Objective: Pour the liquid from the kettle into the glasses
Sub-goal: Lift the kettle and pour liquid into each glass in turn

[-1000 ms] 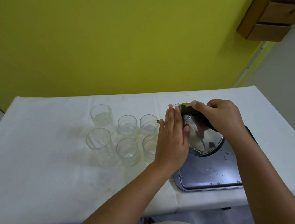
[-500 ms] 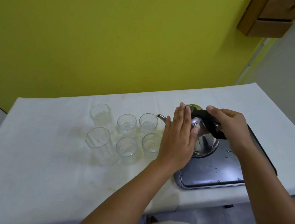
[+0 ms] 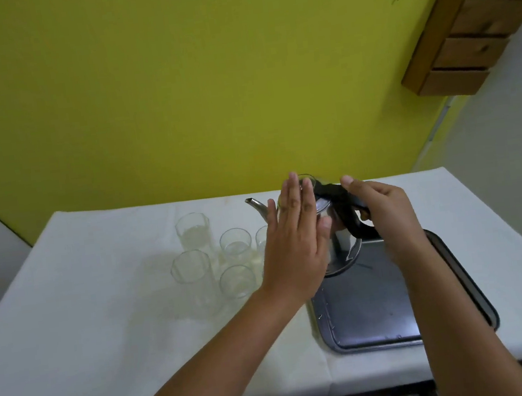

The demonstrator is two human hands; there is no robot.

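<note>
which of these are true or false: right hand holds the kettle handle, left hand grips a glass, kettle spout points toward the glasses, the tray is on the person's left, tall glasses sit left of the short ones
1. The right hand holds the kettle by its black handle. True.
2. The left hand grips a glass. False: it lies flat and open against the kettle's side.
3. The spout points toward the glasses. True.
4. The tray is on the person's left. False: it lies on the right.
5. The tall glasses stand left of the short ones. True.

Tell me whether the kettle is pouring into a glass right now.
No, the kettle sits upright on the tray, its spout above no glass and no stream visible.
</note>
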